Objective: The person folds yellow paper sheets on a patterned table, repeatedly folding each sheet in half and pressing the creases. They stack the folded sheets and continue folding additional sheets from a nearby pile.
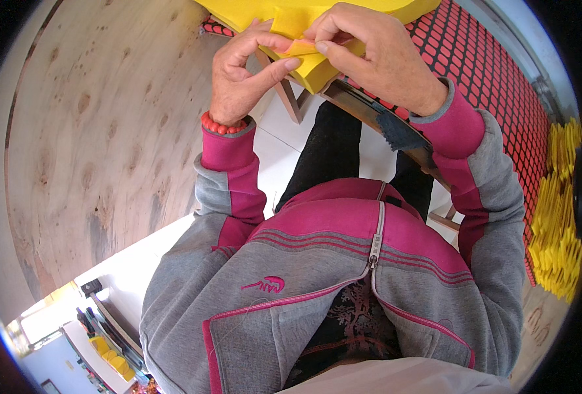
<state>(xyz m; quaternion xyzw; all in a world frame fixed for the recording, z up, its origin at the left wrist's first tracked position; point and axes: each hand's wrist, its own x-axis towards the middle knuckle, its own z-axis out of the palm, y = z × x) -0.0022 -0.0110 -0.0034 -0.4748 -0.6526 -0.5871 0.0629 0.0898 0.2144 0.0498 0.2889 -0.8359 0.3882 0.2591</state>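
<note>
Both hands are at the top of the view, close together over a folded piece of yellow fabric (312, 73) that looks like felt. My left hand (242, 75), with a red bead bracelet (224, 125) at the wrist, has its thumb and fingers curled round the fabric's left edge. From the right, my right hand (377, 56) pinches a fold of the same fabric between thumb and fingers. The fingertips almost meet, and they partly hide the fold. Behind them, the yellow sheet (399, 8) spreads over the far side of the table.
A red-and-black patterned cloth (465, 56) covers the table, with a dark cloth scrap (399, 131) at its near edge. Bundled yellow pieces (557, 217) hang at the far right. A wooden panel (94, 138) fills the left side. A wooden leg (289, 100) stands under the hands.
</note>
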